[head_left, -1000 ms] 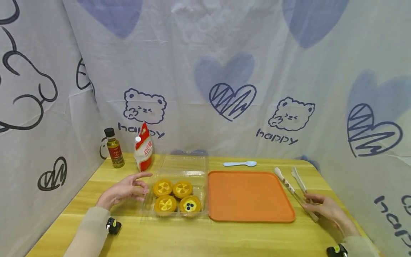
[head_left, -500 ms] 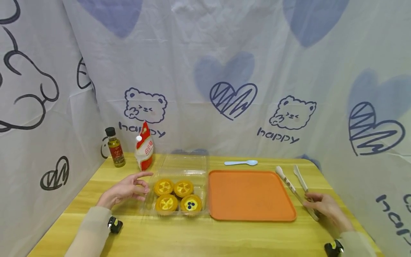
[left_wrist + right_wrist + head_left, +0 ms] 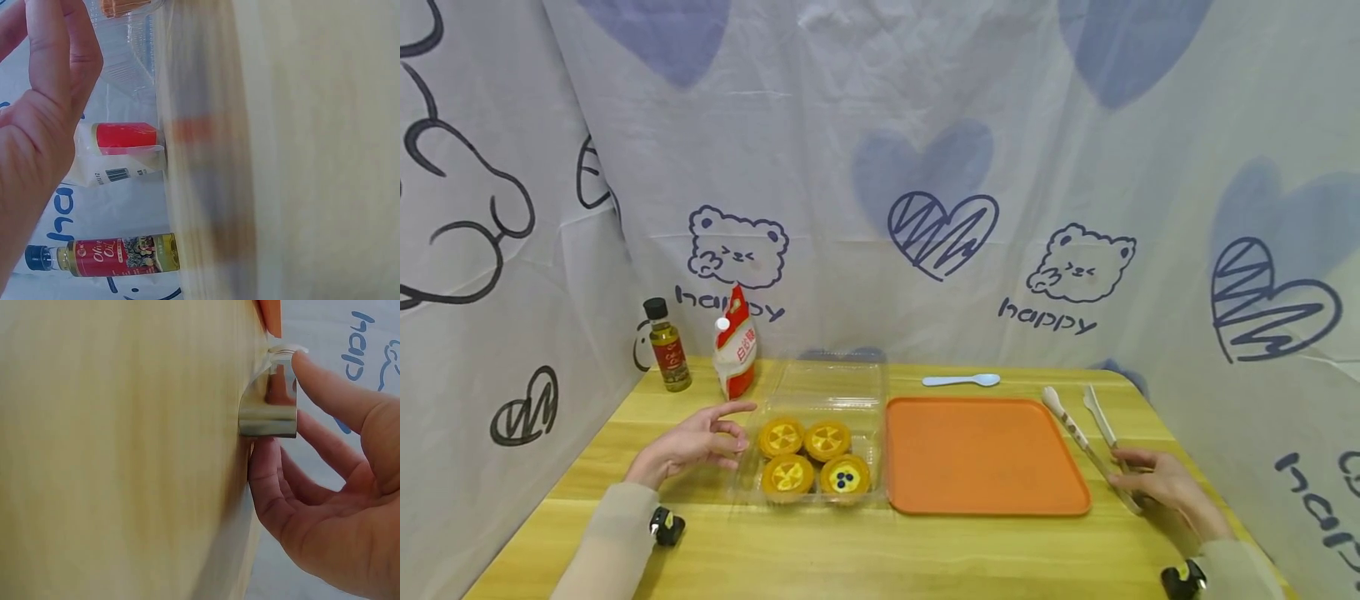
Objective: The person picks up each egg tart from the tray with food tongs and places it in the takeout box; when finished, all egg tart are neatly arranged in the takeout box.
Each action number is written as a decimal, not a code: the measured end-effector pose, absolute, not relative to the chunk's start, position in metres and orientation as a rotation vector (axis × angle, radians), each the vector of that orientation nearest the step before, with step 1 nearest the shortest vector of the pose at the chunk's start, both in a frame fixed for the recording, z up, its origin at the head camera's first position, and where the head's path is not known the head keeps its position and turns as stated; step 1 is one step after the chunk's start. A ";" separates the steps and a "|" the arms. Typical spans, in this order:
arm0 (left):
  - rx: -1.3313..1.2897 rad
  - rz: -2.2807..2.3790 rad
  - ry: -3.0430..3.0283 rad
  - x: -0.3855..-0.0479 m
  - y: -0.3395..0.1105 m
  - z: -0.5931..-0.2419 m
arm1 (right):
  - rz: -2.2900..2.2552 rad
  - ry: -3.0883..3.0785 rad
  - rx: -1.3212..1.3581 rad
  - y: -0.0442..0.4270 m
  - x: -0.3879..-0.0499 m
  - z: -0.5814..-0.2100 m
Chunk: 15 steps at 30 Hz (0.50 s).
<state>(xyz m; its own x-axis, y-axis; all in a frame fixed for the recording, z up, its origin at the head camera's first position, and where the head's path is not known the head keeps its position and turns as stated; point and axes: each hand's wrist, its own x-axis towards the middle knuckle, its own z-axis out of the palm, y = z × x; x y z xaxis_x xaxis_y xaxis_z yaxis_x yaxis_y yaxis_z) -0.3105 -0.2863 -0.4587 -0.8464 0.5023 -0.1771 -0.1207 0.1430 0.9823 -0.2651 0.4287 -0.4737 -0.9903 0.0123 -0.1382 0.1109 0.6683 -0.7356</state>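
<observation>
Thumb and fingers of my right hand (image 3: 1165, 487) pinch a pair of tongs (image 3: 1077, 432) from both sides, near the bent metal end. The pale tips of the tongs stand apart and point away from me. Up close in the right wrist view, the shiny metal bend of the tongs (image 3: 269, 415) sits between thumb and fingers, against the table. My left hand (image 3: 692, 437), fingers loosely spread and holding nothing, is at the left side of a clear plastic box (image 3: 831, 385). Several egg tarts (image 3: 787, 475) lie in that box, whose lid is raised; one tart is topped with blueberries.
An orange tray (image 3: 988, 457) lies between the box and the tongs. Behind it is a light-blue spoon (image 3: 962, 381). A red and white bag (image 3: 735, 354) and an olive oil bottle (image 3: 670, 354) stand at the back left. Printed cloth closes off the table's back and sides.
</observation>
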 end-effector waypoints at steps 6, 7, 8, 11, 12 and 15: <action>0.367 1.759 1.956 -0.310 -0.288 -0.459 | -1.277 2.851 0.132 0.424 -0.268 -0.474; 0.369 1.760 1.955 -0.310 -0.288 -0.459 | -1.278 2.870 0.126 0.424 -0.268 -0.474; 0.371 1.761 1.951 -0.310 -0.288 -0.459 | -1.284 2.880 0.120 0.423 -0.268 -0.474; 0.375 1.764 1.943 -0.311 -0.287 -0.459 | -1.296 2.878 0.108 0.420 -0.268 -0.471; 0.378 1.764 1.941 -0.311 -0.286 -0.459 | -1.302 2.869 0.103 0.418 -0.269 -0.470; 0.384 1.761 1.943 -0.311 -0.287 -0.458 | -1.314 2.825 0.091 0.409 -0.273 -0.467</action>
<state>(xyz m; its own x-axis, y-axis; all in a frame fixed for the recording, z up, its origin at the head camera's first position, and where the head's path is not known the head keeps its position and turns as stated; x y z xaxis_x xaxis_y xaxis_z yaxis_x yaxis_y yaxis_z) -0.3111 -0.2872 -0.4583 -0.8424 0.5132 -0.1644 -0.1134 0.1295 0.9851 -0.2728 0.4091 -0.4668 -0.9980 0.0425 -0.0467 0.0631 0.6429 -0.7633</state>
